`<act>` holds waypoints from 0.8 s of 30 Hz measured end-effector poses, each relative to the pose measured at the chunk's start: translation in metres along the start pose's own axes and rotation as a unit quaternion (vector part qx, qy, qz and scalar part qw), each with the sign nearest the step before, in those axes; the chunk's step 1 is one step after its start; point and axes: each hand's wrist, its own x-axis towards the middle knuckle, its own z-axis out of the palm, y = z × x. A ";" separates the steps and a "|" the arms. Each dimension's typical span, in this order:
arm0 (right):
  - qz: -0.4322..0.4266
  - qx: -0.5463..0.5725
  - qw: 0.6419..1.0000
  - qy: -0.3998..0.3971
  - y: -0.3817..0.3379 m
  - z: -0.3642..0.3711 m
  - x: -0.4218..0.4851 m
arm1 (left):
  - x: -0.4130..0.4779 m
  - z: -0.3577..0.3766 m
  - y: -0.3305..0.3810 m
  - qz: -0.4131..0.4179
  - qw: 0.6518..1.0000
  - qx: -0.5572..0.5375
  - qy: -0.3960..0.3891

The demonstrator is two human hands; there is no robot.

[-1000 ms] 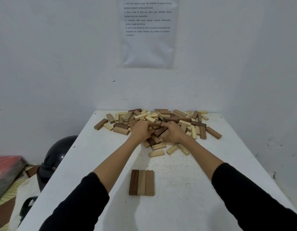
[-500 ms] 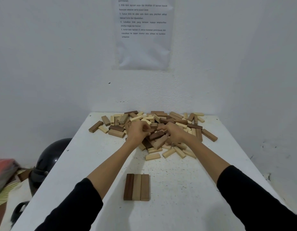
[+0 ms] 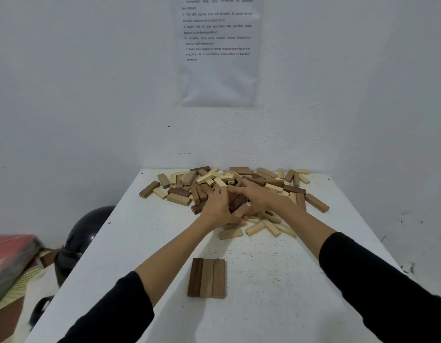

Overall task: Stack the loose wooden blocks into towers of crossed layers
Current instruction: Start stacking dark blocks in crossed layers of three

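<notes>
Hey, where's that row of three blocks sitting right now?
In the head view, the row of three blocks lies flat, low centre on the white table, nearer the person than the loose pile.

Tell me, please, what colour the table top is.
The table is white with dark specks; head view.

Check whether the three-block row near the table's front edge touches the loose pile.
Apart. The head view shows bare white table between the three-block row and the pile's nearest block.
</notes>
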 end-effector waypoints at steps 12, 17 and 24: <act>0.018 0.076 0.997 0.003 -0.008 0.007 0.001 | -0.001 -0.011 -0.004 0.028 0.998 -0.024 -0.052; 0.012 0.017 0.999 -0.035 -0.010 0.002 -0.001 | -0.003 -0.019 -0.006 0.040 0.994 -0.035 -0.091; -0.002 0.001 0.999 -0.051 -0.011 0.002 -0.002 | 0.000 -0.022 -0.009 0.070 0.991 -0.038 -0.104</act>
